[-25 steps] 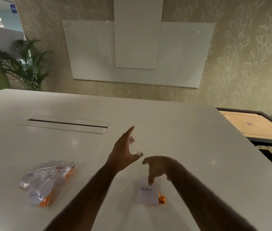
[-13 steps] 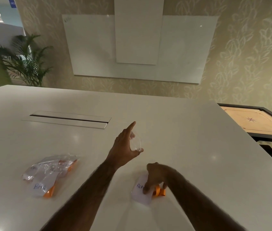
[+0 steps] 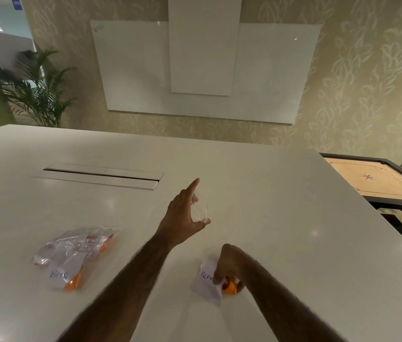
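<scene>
**Picking up the tagged piece for bagging**

Low in the frame, right of centre, the right hand (image 3: 229, 264) is curled down onto the table (image 3: 293, 218), its fingertips pinching an orange-capped item (image 3: 229, 287) together with its white paper tag (image 3: 206, 280), lettered "ALP…" before the fingers cover the rest. The item looks to be resting on the table.

Just above it, mid-frame, the left hand (image 3: 182, 218) is held clear of the surface. A small clear bag (image 3: 200, 212) is nipped between thumb and fingers, and the forefinger points straight out. Whether the bag's mouth is open, I cannot tell.

My guess is that this is the pick-up step. Next, the item should be lifted and carried up to the bag, and the bag's mouth spread to take it, tag and all.

At lower left lies a filled bag (image 3: 76, 253) marked "BETA". Further back is a cable hatch (image 3: 101, 175), then a carrom board (image 3: 377, 178) at the right edge and a whiteboard (image 3: 202, 70) on the wall.
</scene>
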Demonstrator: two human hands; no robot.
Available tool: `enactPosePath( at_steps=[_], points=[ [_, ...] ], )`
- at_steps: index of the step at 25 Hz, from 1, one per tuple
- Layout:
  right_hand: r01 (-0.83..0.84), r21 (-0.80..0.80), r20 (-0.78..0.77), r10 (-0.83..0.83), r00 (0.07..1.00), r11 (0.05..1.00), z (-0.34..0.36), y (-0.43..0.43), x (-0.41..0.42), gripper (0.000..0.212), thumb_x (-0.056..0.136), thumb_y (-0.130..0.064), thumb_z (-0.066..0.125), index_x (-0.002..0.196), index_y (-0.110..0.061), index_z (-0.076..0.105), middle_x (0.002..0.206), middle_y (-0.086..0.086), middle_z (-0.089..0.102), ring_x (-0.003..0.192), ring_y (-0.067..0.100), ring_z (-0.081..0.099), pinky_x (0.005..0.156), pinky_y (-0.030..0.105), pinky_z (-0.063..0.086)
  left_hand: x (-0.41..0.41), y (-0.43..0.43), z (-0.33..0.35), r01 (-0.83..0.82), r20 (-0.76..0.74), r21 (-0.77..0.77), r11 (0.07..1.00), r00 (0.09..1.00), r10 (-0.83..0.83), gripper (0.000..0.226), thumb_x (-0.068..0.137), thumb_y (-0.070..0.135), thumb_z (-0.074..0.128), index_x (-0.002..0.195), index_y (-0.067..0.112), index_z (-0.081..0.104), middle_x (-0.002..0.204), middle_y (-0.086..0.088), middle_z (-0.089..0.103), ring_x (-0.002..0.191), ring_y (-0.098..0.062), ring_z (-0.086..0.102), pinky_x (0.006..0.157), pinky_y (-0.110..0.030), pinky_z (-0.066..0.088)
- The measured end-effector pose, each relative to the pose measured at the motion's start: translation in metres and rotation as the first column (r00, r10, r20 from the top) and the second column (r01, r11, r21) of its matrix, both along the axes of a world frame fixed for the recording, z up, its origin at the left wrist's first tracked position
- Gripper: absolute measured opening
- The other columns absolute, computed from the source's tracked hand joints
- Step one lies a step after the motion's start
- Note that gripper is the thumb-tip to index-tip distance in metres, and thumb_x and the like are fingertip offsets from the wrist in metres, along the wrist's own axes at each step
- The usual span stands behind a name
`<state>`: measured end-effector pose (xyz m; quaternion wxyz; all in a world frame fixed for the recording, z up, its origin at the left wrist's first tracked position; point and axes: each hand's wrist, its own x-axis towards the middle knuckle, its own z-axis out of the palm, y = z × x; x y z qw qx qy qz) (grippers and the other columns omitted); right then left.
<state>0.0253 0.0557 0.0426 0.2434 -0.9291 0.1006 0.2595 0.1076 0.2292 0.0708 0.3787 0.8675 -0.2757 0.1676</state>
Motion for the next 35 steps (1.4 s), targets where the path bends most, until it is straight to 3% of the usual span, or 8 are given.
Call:
enactPosePath(
  at_steps=[4,8,11,15,20,26,32,35],
  points=[
    [0.001,-0.063,0.095,0.005,0.995,0.998,-0.007,0.003,0.005,0.041,0.071,-0.021,0.088,0.100,-0.005,0.064,0.094,0.010,0.068,0.088,0.024,0.071,0.076,0.036,0.062,0.000,0.000,0.001,0.001,0.000,0.004,1.000,1.000,-0.001,0.114,0.068,0.045,0.087,0.156,0.036,0.015,0.111,0.016,0.048,0.103,-0.004,0.048,0.102,-0.037,0.046],
    [0.053,0.169,0.097,-0.070,0.993,0.984,-0.004,-0.005,0.001,0.038,0.074,-0.011,0.081,0.105,-0.012,0.058,0.093,0.006,0.060,0.071,0.015,0.061,0.051,0.027,0.055,0.000,0.000,0.001,0.008,-0.014,0.008,1.000,1.000,-0.007,0.114,0.068,0.047,0.085,0.156,0.038,0.013,0.110,0.016,0.048,0.103,-0.004,0.047,0.101,-0.039,0.047],
    [0.171,0.461,0.028,-0.207,0.978,0.871,0.006,-0.019,0.000,0.019,0.076,-0.011,0.079,0.090,-0.011,0.066,0.087,0.010,0.065,0.072,0.021,0.065,0.056,0.028,0.053,0.000,0.002,0.002,0.005,-0.046,-0.016,1.000,0.999,-0.006,0.115,0.068,0.049,0.083,0.156,0.041,0.010,0.108,0.018,0.048,0.103,-0.005,0.048,0.101,-0.040,0.047],
    [0.287,0.695,-0.021,-0.381,0.924,0.660,0.039,-0.040,0.009,0.031,0.079,-0.009,0.081,0.107,-0.001,0.070,0.095,0.014,0.068,0.081,0.027,0.063,0.072,0.036,0.053,0.002,0.006,0.003,-0.017,-0.061,-0.059,0.998,0.998,0.013,0.116,0.067,0.050,0.081,0.157,0.038,0.009,0.106,0.023,0.046,0.103,-0.003,0.048,0.101,-0.043,0.047],
    [0.188,0.817,0.100,-0.457,0.884,0.545,0.094,-0.052,0.019,0.020,0.084,-0.003,0.074,0.101,0.001,0.067,0.082,0.014,0.059,0.060,0.018,0.051,0.055,0.028,0.046,0.006,0.006,0.003,-0.036,-0.058,-0.068,0.997,0.998,0.032,0.118,0.068,0.050,0.082,0.159,0.030,0.009,0.108,0.014,0.050,0.103,-0.003,0.049,0.102,-0.042,0.047],
    [0.002,0.723,0.502,-0.527,0.686,0.690,0.138,-0.031,0.027,0.022,0.083,-0.012,0.074,0.104,-0.010,0.069,0.093,0.009,0.072,0.072,0.018,0.062,0.061,0.028,0.050,0.008,-0.003,0.006,-0.032,-0.064,-0.044,0.999,0.998,0.029,0.123,0.062,0.060,0.080,0.157,0.032,0.007,0.108,0.018,0.048,0.104,-0.001,0.048,0.102,-0.037,0.048],
    [-0.019,0.449,0.649,-0.311,0.694,0.894,0.138,-0.010,0.032,0.021,0.081,-0.019,0.077,0.086,-0.018,0.057,0.083,-0.003,0.062,0.071,0.012,0.060,0.057,0.018,0.044,0.010,-0.009,0.015,-0.053,0.005,0.001,0.999,0.999,0.053,0.125,0.065,0.052,0.086,0.159,0.016,0.011,0.115,0.008,0.051,0.103,-0.006,0.048,0.102,-0.041,0.047],
    [-0.033,0.333,0.699,-0.223,0.680,0.942,0.138,-0.008,0.036,0.021,0.080,-0.018,0.076,0.086,-0.010,0.058,0.082,0.007,0.063,0.070,0.016,0.060,0.060,0.023,0.046,0.010,-0.010,0.018,-0.058,0.033,0.034,0.998,0.998,0.057,0.126,0.065,0.048,0.090,0.159,0.011,0.013,0.125,0.000,0.055,0.107,-0.010,0.052,0.102,-0.043,0.047]
  ],
)
